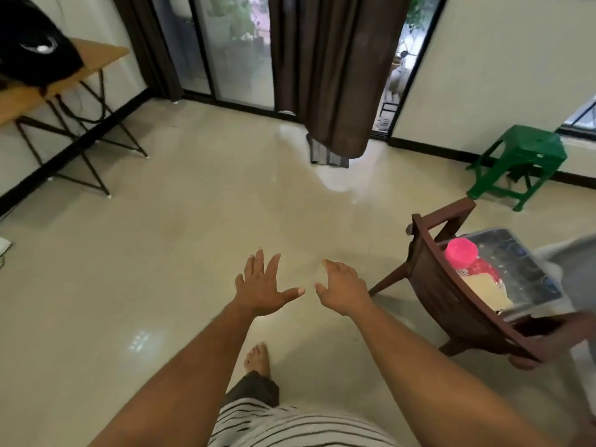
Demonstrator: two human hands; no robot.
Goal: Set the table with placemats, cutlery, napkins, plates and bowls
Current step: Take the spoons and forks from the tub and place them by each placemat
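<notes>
— Striped shirt [290, 427] filled the near edge, with a bare foot [257, 358] on the pale tiled floor [161, 253] just beyond it. What were the hands doing?

— Both were stretched forward over the floor, holding nothing. Her left hand [261, 285] had its fingers spread and straight. Her right hand [342, 287] was looser, fingers relaxed and slightly bent, thumb pointing toward the left one. They sat close, not touching.

— And the table things?

— No placemats, cutlery, plates or bowls could be picked out for certain. To the right, a dark wooden chair [451, 295] stood with its back toward her, and on its seat lay a clear plastic container [516, 262] with a pink lid or cap [461, 251] and something red and cream beside it. What was inside was too blurred to tell.

— So which hand was nearer?

— The right one, plainly; the container lay right of it and a little farther off, behind the chair back. I'd judge a reach would go over that back, if the supplies were there at all.

— Anything farther?

— A folding wooden table [48, 88] far left carrying something black, a green plastic stool [522, 156] far right, and brown curtains [329, 69] over glass doors [225, 53].
</notes>
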